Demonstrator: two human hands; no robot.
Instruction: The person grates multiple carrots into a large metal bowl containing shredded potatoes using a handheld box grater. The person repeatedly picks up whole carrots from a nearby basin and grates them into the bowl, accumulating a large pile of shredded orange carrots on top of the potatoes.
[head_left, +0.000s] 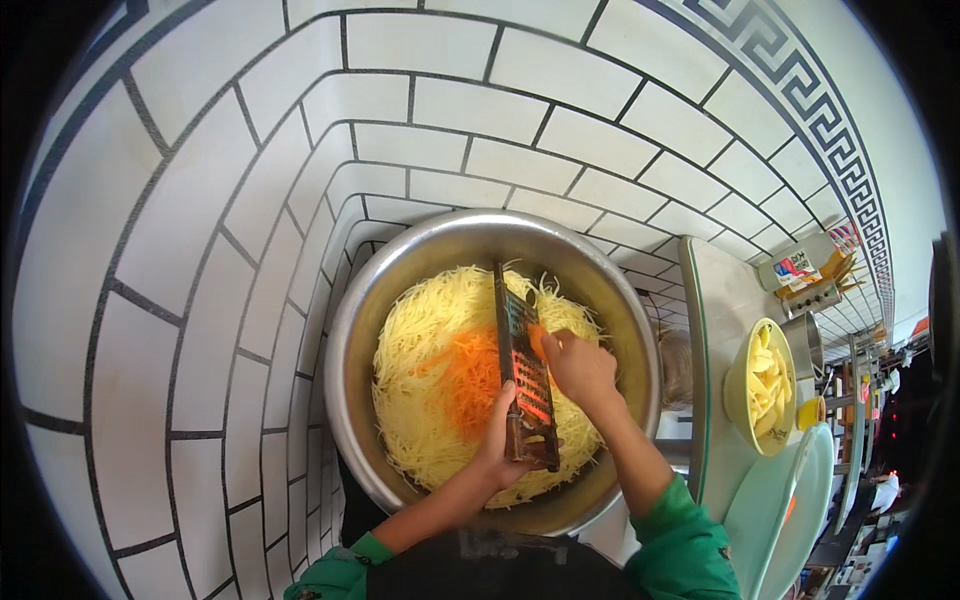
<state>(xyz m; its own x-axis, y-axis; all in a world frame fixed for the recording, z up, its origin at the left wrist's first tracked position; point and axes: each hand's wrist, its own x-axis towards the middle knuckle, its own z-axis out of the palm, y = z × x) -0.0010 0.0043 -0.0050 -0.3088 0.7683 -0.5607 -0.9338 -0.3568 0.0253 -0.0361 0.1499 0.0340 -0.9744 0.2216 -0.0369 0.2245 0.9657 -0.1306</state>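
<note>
My left hand (501, 442) grips the lower end of a long shredding grater (529, 382) with a dark frame, held tilted over a large steel pot (352, 420). In my right hand (581, 367) is a piece of carrot (537, 341), pressed against the upper part of the grater's face. Orange carrot shreds (471, 379) lie in a heap left of the grater, on top of pale yellow shreds (420, 322) that look like potato. The pot's wall surrounds both hands and the grater. My palm hides part of the grater's lower end.
White tiled walls (480, 97) stand behind and left of the pot. On the counter (701, 300) at right are a bowl (735, 405) of pale peeled pieces, a large pale green basin (757, 517), a plastic jug (795, 262), a steel utensil holder (814, 298) and a yellow container (811, 413).
</note>
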